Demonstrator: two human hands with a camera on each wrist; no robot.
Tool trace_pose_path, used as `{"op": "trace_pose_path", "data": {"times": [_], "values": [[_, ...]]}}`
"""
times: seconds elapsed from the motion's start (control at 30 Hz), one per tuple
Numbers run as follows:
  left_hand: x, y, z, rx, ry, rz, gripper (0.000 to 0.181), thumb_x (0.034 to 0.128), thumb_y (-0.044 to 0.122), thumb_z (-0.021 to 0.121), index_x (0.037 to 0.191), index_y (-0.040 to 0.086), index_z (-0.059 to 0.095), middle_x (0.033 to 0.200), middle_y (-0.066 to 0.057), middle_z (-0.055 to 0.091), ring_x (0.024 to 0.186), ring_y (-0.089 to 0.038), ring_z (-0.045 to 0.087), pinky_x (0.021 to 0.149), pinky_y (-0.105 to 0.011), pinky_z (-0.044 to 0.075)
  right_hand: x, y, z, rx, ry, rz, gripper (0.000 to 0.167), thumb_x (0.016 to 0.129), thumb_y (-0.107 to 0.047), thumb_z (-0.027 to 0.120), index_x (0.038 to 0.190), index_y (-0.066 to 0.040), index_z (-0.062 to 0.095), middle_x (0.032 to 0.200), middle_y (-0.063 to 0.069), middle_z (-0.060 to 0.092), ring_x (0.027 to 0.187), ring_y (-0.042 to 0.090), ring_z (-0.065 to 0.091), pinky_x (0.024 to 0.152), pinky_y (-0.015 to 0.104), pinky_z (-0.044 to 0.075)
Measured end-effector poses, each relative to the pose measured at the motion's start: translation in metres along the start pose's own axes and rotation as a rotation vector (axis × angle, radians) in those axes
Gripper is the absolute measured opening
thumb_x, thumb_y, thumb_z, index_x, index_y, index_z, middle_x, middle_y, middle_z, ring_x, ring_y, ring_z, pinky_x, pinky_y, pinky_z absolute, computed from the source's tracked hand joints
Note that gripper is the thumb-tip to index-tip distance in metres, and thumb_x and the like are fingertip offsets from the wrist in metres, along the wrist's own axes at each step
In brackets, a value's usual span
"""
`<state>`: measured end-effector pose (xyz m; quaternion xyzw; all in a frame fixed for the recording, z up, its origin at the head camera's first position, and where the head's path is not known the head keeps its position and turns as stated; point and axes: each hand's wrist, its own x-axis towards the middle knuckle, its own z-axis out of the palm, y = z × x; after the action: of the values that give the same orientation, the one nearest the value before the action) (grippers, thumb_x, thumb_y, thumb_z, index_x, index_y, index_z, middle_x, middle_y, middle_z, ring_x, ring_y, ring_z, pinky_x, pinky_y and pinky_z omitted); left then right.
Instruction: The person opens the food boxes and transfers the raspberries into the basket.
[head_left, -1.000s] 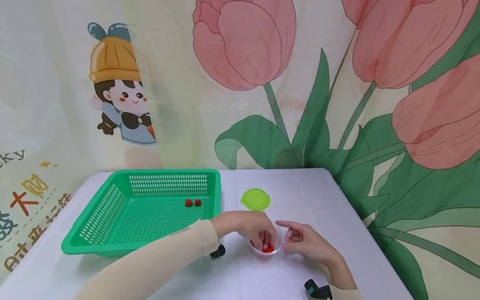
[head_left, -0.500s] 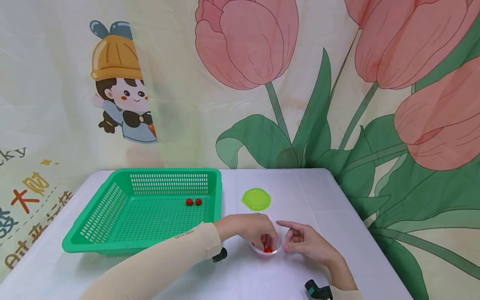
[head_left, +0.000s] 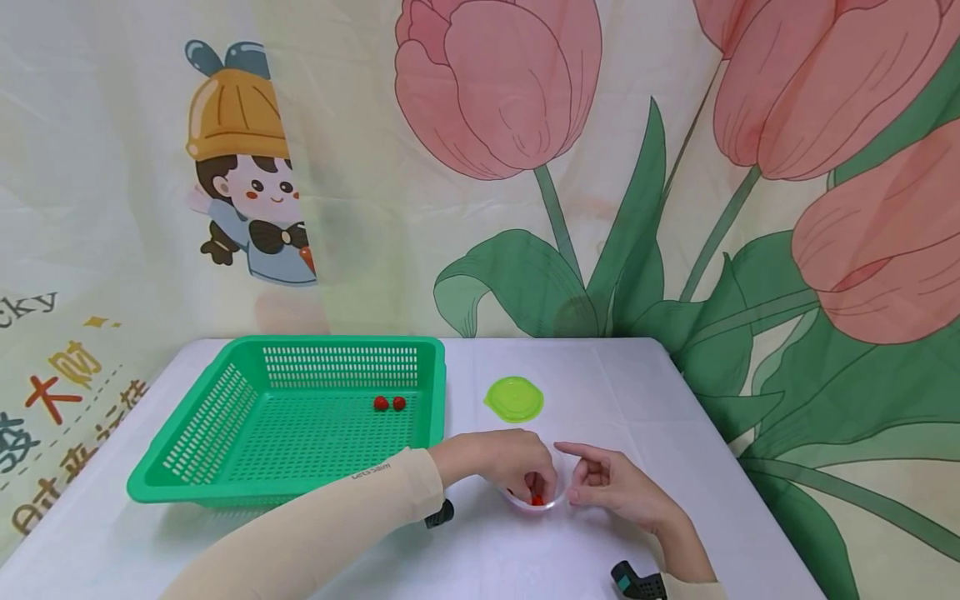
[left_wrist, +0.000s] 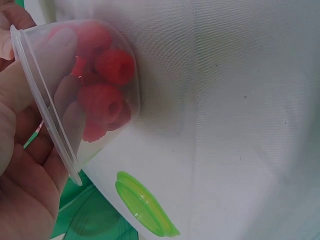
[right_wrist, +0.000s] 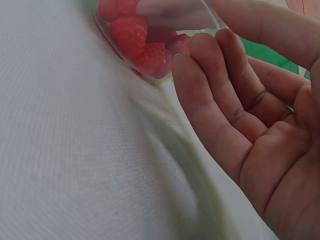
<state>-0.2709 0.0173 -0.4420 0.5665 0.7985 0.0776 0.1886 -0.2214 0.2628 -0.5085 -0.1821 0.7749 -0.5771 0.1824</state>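
Observation:
A clear plastic cup (head_left: 551, 505) of raspberries (left_wrist: 101, 102) stands on the white table. My left hand (head_left: 521, 462) reaches down into it from above, thumb and fingers among the berries. Seen through the wall in the left wrist view, the fingertips lie close around a raspberry; whether they pinch it is not clear. To the cup's right is my right hand (head_left: 618, 492), index finger extended and the other fingers loosely bent. Its fingertips (right_wrist: 192, 75) are at the cup's side in the right wrist view, touching or nearly so, with nothing in the palm.
At the left stands a large green basket (head_left: 300, 492) with slotted walls, and two red berries (head_left: 390, 403) lie inside near its right end. Behind the cup lies a lime-green lid (head_left: 514, 399). A printed cloth with tulips (head_left: 498, 92) hangs behind the table.
My left hand's fingers have sunk slightly deeper into the cup and drawn closer together, covering more of the berries. The right hand keeps its place; the head view has shifted slightly.

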Motion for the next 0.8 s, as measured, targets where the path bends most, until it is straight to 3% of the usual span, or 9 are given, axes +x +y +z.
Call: {"op": "trace_pose_path", "data": {"times": [0.2, 0.4, 0.63, 0.8], "values": [[-0.003, -0.002, -0.005, -0.028, -0.004, 0.013, 0.018, 0.0933, 0.010, 0.083, 0.106, 0.023, 0.081, 0.096, 0.016, 0.072, 0.092, 0.001, 0.061, 0.086, -0.011, 0.049, 0.000, -0.002, 0.001, -0.009, 0.002, -0.008, 0.073, 0.093, -0.013, 0.084, 0.156, -0.004, 0.050, 0.096, 0.010, 0.064, 0.080, 0.014, 0.061, 0.071, 0.021, 0.052], [-0.012, -0.004, -0.016, -0.143, 0.021, -0.045, 0.020, 0.0935, 0.009, 0.082, 0.108, 0.022, 0.079, 0.099, 0.016, 0.073, 0.093, 0.003, 0.064, 0.084, -0.013, 0.053, 0.001, -0.001, 0.001, -0.016, 0.006, 0.002, 0.071, 0.093, -0.014, 0.083, 0.156, -0.004, 0.051, 0.096, 0.008, 0.066, 0.081, 0.015, 0.062, 0.073, 0.022, 0.054], [-0.028, -0.004, -0.035, -0.221, 0.069, -0.071, 0.017, 0.0942, 0.007, 0.081, 0.107, 0.019, 0.079, 0.096, 0.013, 0.075, 0.090, 0.003, 0.067, 0.081, -0.015, 0.056, 0.000, -0.001, 0.001, -0.015, 0.015, 0.023, 0.069, 0.094, -0.016, 0.083, 0.155, -0.006, 0.052, 0.096, 0.008, 0.066, 0.082, 0.016, 0.061, 0.073, 0.022, 0.054], [-0.040, -0.003, -0.051, -0.263, 0.107, -0.053, 0.015, 0.0947, 0.006, 0.080, 0.106, 0.015, 0.078, 0.095, 0.009, 0.075, 0.088, 0.002, 0.068, 0.082, -0.017, 0.057, 0.001, 0.002, 0.000, -0.020, 0.016, 0.030, 0.069, 0.094, -0.015, 0.083, 0.155, -0.007, 0.053, 0.097, 0.009, 0.066, 0.081, 0.017, 0.060, 0.071, 0.022, 0.052]]}}
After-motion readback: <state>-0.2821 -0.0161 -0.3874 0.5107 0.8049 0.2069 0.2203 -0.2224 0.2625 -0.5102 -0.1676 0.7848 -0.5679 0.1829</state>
